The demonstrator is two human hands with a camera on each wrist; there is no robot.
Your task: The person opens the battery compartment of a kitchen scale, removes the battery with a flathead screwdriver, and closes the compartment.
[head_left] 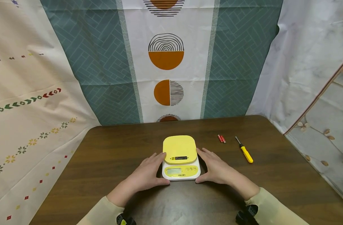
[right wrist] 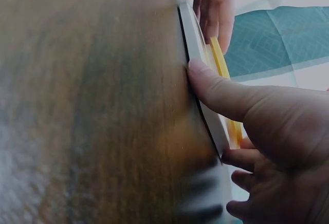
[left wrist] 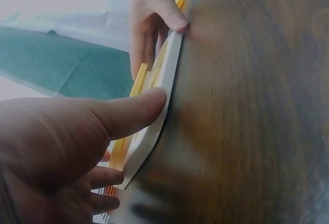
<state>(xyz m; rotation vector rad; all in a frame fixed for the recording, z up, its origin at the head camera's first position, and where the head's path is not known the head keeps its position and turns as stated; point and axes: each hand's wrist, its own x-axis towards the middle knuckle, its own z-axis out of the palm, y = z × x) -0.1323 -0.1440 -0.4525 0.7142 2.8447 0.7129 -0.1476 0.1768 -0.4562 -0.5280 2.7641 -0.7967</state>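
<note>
A yellow and white digital kitchen scale [head_left: 179,148] lies flat on the brown table, its display and buttons facing me. At its left side, my left hand [head_left: 149,172] holds the near corner, thumb on the front edge and fingers along the side. My right hand [head_left: 215,168] holds the opposite corner in the same way. Seen from the left wrist, the thumb presses the white front edge of the scale [left wrist: 172,62], with a fingertip at its side. The right wrist view shows the right thumb on that edge of the scale [right wrist: 193,36] too; the fingertips' contact underneath is hidden.
Two small red batteries [head_left: 221,139] lie on the wooden table [head_left: 109,150] to the right of the scale. Farther right is a screwdriver [head_left: 246,153] with a yellow handle. Patterned cloth [head_left: 166,72] hangs behind the table and along both sides.
</note>
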